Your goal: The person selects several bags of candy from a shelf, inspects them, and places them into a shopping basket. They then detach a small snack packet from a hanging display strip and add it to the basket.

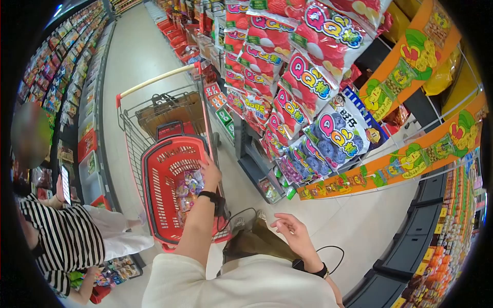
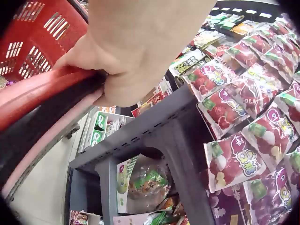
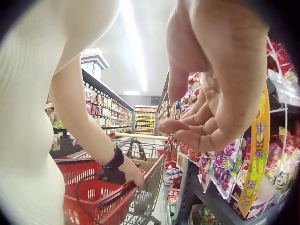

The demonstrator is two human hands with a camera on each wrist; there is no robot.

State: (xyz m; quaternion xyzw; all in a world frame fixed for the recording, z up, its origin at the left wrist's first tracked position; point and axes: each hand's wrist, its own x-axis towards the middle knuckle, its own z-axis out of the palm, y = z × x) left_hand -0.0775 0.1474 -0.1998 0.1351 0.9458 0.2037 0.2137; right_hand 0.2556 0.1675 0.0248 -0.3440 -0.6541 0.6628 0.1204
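My left hand (image 1: 210, 173) grips the right rim of a red shopping basket (image 1: 147, 205) that sits on a metal shopping cart (image 1: 128, 128). In the left wrist view the thumb lies over the basket's red rim (image 2: 42, 89), with the fingers down its outer side, partly hidden. Small wrapped packets (image 1: 190, 187) lie in the basket. My right hand (image 1: 292, 231) hangs in front of my body, holding nothing, its fingers loosely bent in the right wrist view. Nearest to it are hanging bags of blueberry gummies (image 1: 336, 136), with red gummy bags (image 1: 308, 77) above them.
A brown bag (image 1: 169, 113) rests in the cart. At the left, a person in a striped top (image 1: 77, 233) holds a phone (image 1: 65, 184). Orange printed shelf strips (image 1: 395, 167) jut out at the right. A grey shelf base (image 2: 136, 131) stands close beside the basket. The aisle floor (image 1: 138, 46) stretches ahead.
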